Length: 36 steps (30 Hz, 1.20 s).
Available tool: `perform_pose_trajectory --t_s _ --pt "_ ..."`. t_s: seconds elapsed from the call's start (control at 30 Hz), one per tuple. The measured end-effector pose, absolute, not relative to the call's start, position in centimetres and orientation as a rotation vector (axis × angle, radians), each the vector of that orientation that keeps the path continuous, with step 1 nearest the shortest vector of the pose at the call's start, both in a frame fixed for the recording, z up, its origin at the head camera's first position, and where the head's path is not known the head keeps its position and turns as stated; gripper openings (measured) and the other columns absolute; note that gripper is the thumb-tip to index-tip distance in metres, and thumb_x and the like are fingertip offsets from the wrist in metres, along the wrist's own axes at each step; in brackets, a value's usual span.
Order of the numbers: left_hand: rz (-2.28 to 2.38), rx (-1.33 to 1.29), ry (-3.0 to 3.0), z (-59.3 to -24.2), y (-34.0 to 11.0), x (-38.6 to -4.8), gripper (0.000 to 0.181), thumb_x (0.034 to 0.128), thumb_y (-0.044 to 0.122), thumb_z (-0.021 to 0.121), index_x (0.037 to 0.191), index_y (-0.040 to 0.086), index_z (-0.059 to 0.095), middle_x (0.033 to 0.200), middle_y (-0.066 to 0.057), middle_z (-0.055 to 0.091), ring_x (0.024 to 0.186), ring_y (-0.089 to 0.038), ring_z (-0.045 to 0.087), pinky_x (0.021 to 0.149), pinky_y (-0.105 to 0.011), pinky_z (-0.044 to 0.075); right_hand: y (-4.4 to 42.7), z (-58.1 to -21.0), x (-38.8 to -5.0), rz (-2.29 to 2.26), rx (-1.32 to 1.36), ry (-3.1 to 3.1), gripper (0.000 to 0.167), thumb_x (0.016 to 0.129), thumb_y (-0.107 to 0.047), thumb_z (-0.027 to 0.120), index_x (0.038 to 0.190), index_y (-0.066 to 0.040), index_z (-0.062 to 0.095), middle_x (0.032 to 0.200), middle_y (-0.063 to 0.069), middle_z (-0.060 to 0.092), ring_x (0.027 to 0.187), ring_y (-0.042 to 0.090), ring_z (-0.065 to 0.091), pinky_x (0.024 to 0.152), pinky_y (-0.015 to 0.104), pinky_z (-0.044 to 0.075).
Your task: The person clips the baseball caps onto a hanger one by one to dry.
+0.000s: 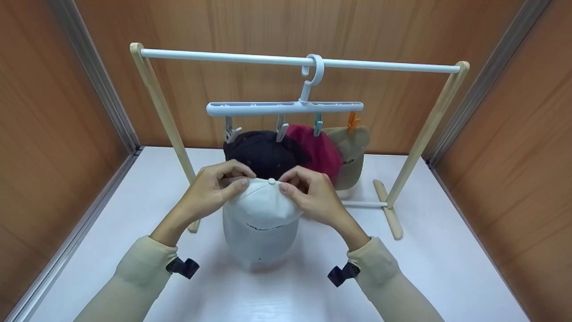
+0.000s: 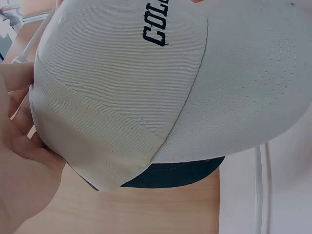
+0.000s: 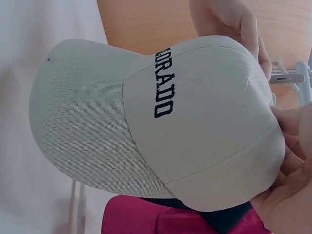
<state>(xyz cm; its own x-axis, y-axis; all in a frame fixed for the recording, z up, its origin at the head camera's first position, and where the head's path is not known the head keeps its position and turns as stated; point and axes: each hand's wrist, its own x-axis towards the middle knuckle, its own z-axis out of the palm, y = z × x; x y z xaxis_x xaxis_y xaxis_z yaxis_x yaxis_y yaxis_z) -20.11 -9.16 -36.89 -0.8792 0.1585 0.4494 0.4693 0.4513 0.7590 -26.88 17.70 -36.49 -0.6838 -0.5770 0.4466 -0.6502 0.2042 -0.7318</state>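
Observation:
A white baseball cap with dark lettering hangs crown up and brim down between my hands, in front of the rack. My left hand pinches the crown left of the top button, thumb in front. On the button's other side my right hand pinches the crown the same way. In the left wrist view the cap hides part of the left fingers. The right wrist view shows the cap's brim and the lettering. Behind it, a black cap, a red cap and a beige cap hang from clips.
A light blue hanger hooks over the white rail of a wooden-legged rack. Grey clips and an orange clip hang from it. Wood-grain panels enclose the white table at back and sides.

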Motion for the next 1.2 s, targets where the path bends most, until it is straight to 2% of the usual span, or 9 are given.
perform_pose_trajectory --t_s 0.3,0.77,1.2 --pt "-1.409 -0.53 -2.378 -36.6 -10.3 -19.8 0.015 0.1049 0.017 0.069 0.117 0.012 0.076 0.115 -0.001 0.076 0.11 -0.015 0.071 0.097 -0.022 0.056 16.4 -36.3 -26.7 1.527 1.228 -2.368 0.007 0.101 -0.019 0.076 0.105 -0.014 0.078 0.088 -0.002 0.072 0.072 0.016 0.058 0.062 0.026 0.049" --pt "-1.331 -0.439 -2.387 -35.6 -11.7 -19.5 0.013 0.1042 0.019 0.071 0.114 0.014 0.077 0.113 0.002 0.077 0.107 -0.013 0.071 0.093 -0.019 0.055 14.6 -35.2 -26.7 1.596 1.197 -2.35 0.005 0.1 -0.017 0.076 0.103 -0.013 0.078 0.079 -0.002 0.066 0.07 0.012 0.055 0.063 0.024 0.044" --pt "-1.281 -0.412 -2.339 -35.0 -12.4 -19.7 0.011 0.1028 0.016 0.071 0.112 0.014 0.077 0.108 0.004 0.077 0.102 -0.013 0.07 0.089 -0.022 0.056 13.3 -34.4 -26.4 1.645 1.157 -2.325 0.007 0.1 -0.018 0.076 0.104 -0.013 0.078 0.083 0.0 0.069 0.073 0.015 0.059 0.066 0.025 0.049"
